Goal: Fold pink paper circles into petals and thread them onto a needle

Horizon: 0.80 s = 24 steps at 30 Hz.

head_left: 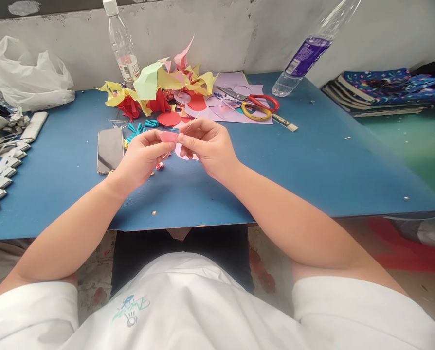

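Both my hands meet over the blue table, fingertips close together. A small pink paper piece [169, 137] is pinched between them. My left hand [141, 156] grips its left side with thumb and fingers. On its right side, my right hand [208, 146] holds the edge between thumb and index finger. A pale pink paper [183, 151] lies beneath, partly hidden by my fingers. Just beyond my left hand are teal rolled paper pieces [136, 130] and a red paper disc [169, 118].
A phone [110, 150] lies left of my hands on the blue table [312, 165]. Colored paper scraps [148, 82], scissors [263, 104], a cutter [285, 122] and two bottles [124, 48] [301, 58] stand or lie behind. A plastic bag [31, 78] sits back left.
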### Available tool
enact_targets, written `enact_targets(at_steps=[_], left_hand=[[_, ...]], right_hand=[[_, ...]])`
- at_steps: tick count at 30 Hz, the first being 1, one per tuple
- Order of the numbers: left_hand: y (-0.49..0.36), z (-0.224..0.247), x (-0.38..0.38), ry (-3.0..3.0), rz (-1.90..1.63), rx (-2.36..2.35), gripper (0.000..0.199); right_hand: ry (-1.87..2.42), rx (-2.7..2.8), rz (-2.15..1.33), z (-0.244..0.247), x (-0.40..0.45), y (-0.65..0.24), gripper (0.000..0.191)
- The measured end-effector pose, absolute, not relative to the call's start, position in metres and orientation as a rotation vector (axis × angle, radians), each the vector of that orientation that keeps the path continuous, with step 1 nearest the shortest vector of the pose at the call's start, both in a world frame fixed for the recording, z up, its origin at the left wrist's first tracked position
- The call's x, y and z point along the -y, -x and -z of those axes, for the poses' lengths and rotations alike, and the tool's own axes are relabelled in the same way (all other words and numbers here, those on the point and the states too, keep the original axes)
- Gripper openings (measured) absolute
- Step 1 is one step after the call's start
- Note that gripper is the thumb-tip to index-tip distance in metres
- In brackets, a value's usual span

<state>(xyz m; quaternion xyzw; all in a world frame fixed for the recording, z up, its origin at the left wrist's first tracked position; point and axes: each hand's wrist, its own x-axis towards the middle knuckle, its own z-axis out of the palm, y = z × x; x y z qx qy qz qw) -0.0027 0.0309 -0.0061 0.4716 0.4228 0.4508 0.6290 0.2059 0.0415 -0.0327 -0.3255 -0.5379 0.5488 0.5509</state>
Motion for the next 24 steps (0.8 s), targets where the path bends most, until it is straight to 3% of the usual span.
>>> enact_targets(at_steps=[9,14,24], left_hand=[[0.0,0.008,-0.033,-1.134,-1.113,-0.945,0.043],[0.002,0.01,-0.036,-1.097,-1.072,-0.894,0.033],[0.003,0.021,-0.037,-1.262,-1.168,-1.03,0.023]], right_hand=[[0.706,1.22,-1.314,0.042,-0.051,-0.205,0.063],[0.68,1.237,-1.303,0.04,-0.049,-0.205,0.065],[0.742,1.238,-1.258,0.043,-0.05,-0.208,0.051]])
